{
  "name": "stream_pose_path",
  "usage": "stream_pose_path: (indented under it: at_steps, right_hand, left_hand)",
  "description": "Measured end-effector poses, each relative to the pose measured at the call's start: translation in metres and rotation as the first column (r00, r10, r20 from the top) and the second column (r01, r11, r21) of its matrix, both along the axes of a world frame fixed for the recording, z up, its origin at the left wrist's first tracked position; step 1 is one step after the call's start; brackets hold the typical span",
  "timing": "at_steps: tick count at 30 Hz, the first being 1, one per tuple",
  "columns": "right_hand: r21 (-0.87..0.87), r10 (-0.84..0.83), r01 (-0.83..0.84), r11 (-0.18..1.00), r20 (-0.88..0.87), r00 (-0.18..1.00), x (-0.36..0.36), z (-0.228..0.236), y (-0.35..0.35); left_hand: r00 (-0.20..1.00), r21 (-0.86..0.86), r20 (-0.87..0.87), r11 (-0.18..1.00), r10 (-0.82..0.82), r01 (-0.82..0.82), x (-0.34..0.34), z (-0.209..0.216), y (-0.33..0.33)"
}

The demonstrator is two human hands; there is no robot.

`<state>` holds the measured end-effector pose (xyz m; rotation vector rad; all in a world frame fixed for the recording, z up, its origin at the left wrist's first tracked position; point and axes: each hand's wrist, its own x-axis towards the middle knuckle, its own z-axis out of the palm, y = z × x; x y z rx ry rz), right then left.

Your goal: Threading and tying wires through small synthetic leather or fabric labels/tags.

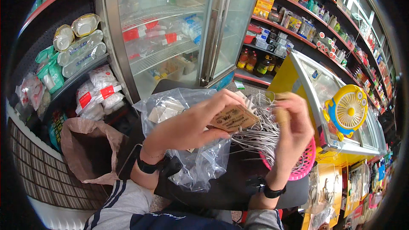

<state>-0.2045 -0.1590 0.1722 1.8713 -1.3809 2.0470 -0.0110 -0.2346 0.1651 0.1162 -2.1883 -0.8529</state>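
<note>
My left hand (187, 123) is closed on a brown printed card (233, 118), pinched between thumb and fingers above the table. To the right my right hand (294, 119) is raised with its fingers curled together at a thin grey cord; motion blurs the fingertips. Between and beneath both hands lies a thick bundle of grey-white cords (260, 135), spilling over a pink basket (307, 162). Under my left hand a clear plastic bag (200, 166) lies on the black table (243, 187), with more cards (166, 111) partly showing inside it.
A brown open sack (87, 149) stands left of the table. Behind it is a glass-door fridge (166, 30). At the right are a yellow-sided chest freezer (294, 76) and a yellow-and-blue fan (350, 110). Stocked shelves (294, 30) line the back.
</note>
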Motion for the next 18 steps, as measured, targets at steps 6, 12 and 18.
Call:
stream_pose_path:
  at_steps: [6, 12, 18]
  right_hand:
    - [-0.298, 0.131, 0.010, 0.954, 0.448, 0.884, -0.085, -0.004, 0.029]
    - [-0.455, 0.185, 0.124, 0.882, 0.575, 0.797, -0.086, 0.000, 0.034]
    - [-0.052, 0.529, -0.541, 0.840, 0.306, 0.792, -0.053, 0.004, 0.029]
  left_hand:
    - [0.995, 0.066, 0.061, 0.995, -0.076, 0.072, 0.003, -0.005, -0.017]
    - [0.969, 0.073, 0.071, 0.970, -0.236, 0.231, 0.016, 0.003, -0.006]
    - [0.972, 0.192, 0.064, 0.959, -0.226, 0.210, 0.014, -0.004, -0.011]
